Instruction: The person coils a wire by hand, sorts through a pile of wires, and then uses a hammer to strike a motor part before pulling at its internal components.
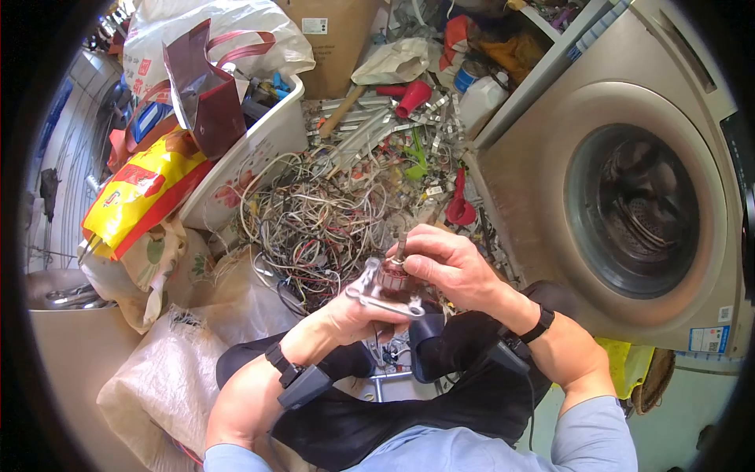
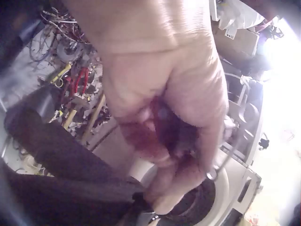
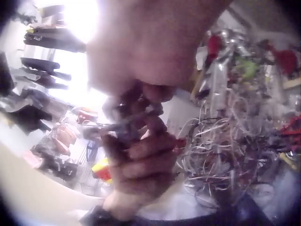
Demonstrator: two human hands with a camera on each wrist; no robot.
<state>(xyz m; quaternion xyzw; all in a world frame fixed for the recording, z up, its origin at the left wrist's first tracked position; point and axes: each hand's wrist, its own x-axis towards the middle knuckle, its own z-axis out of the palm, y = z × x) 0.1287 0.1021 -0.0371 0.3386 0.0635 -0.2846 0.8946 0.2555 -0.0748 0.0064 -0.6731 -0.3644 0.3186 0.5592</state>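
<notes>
My left hand [image 1: 346, 317] grips a small electric motor part from below, with a flat silver metal bracket [image 1: 387, 305] along its near side. Above the bracket rises the reddish-brown wound motor rotor [image 1: 393, 278], its thin shaft pointing up. My right hand [image 1: 447, 266] comes in from the right and pinches the rotor's upper end between thumb and fingers. In the left wrist view, the left hand [image 2: 160, 80] wraps round the dark part, mostly hidden by the palm. The right wrist view shows the left hand's curled fingers [image 3: 148, 157] under the bracket.
A tangled heap of wires [image 1: 314, 228] and scrap covers the floor ahead. A white tub [image 1: 259, 141] with bags stands at left, a washing machine [image 1: 598, 181] at right. Red plastic pieces [image 1: 461, 206] and a wooden-handled tool [image 1: 343, 112] lie among the scrap.
</notes>
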